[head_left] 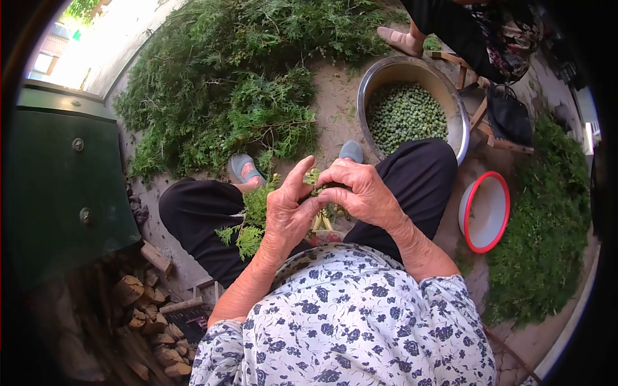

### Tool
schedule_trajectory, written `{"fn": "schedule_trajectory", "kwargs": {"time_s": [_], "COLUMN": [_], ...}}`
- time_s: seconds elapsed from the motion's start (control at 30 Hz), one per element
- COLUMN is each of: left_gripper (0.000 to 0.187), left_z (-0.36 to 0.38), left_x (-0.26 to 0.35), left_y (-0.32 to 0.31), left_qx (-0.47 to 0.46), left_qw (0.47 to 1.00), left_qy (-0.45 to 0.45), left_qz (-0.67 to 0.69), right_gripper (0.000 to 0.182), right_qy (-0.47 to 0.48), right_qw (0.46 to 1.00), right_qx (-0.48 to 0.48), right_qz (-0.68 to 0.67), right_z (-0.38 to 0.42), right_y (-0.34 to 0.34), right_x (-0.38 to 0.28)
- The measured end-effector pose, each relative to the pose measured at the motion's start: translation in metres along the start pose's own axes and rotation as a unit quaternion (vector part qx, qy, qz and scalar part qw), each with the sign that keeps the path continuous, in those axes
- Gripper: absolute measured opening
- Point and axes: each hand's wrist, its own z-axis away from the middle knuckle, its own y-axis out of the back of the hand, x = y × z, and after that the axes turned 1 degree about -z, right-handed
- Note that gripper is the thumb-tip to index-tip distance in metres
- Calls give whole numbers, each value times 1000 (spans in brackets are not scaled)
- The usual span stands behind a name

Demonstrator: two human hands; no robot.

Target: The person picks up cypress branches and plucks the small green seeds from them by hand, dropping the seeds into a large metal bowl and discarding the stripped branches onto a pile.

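Observation:
My left hand [290, 204] is closed around an evergreen sprig [256, 215], whose flat green fronds stick out to the left over my lap. Close against it, my right hand [358, 195] has its fingers curled in a pinch at the sprig's other end. Small green bits show between the two hands, partly covered by the fingers. Beyond my right knee stands a wide metal basin [463, 138] holding a heap of small green cones [412, 116].
A large pile of cut evergreen branches [225, 83] lies ahead. More greenery [541, 244] spreads at the right, beside a red-rimmed white basin [505, 212]. Another person's foot [400, 41] is near the metal basin. Split firewood [151, 309] and a dark green cabinet [67, 186] are at left.

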Motion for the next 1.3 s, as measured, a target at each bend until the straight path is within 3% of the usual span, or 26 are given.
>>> {"fn": "schedule_trajectory", "kwargs": {"time_s": [0.17, 0.27, 0.33, 0.37, 0.43, 0.53, 0.63, 0.67, 0.7, 0.77, 0.83, 0.9, 0.93, 1.0, 1.03, 1.13, 1.17, 1.3], "left_gripper": [60, 60, 60, 59, 58, 49, 51, 53, 53, 55, 61, 65, 68, 68, 68, 68, 68, 69], "left_z": [-1, -1, -1, -1, -2, -3, -6, -6, -7, -7, -8, -9, -9, -9, -10, -11, -11, -10], "left_x": [-3, 2, 2, -3, -9, 5, -4, -3, -4, -8, -5, -1, -4, -7, -8, -9, -9, -14], "left_y": [-1, 2, 2, 0, -3, -2, 0, 2, 0, 0, 2, -1, -1, -5, -7, -9, -8, -7], "left_qx": [-20, -34, -40, -36, -32, 7, 12, 1, -1, 4, -8, -10, -13, -8, -2, -16, -16, -30], "left_qw": [996, 991, 988, 991, 993, 981, 981, 977, 976, 977, 979, 973, 973, 974, 974, 965, 966, 976], "left_qy": [20, 31, 34, 13, -9, 90, 98, 108, 108, 90, 96, 89, 93, 78, 62, 76, 76, 77], "left_qz": [86, 128, 145, 130, 116, 173, 166, 185, 188, 192, 182, 214, 211, 215, 219, 249, 248, 201], "right_gripper": [15, 14, 13, 13, 12, 7, 11, 16, 21, 31, 33, 31, 27, 18, 17, 23, 22, 14], "right_qy": [-8, -87, -253, -253, -232, -159, -92, -114, -89, -76, -102, -91, -143, -129, -119, -166, -133, -198], "right_qw": [1000, 990, 885, 886, 867, 910, 922, 918, 897, 834, 779, 790, 857, 935, 964, 964, 976, 954], "right_qx": [28, 2, 15, 17, 131, 236, 358, 380, 395, 395, 394, 395, 406, 330, 238, 88, 66, 47], "right_qz": [6, -113, -389, -389, -422, -302, -112, -7, 178, 379, 476, 460, 285, -13, -19, -189, -160, -219], "right_z": [1, 1, 2, 1, -1, -6, -5, 0, 5, 12, 17, 22, 15, 8, 4, 1, 0, -2], "right_y": [-8, -9, -10, -8, 0, 36, 85, 104, 122, 147, 163, 168, 153, 122, 102, 44, 28, 5], "right_x": [-2, 9, 19, 22, 28, 35, 52, 62, 74, 83, 98, 98, 71, 54, 32, 9, 10, 0]}}
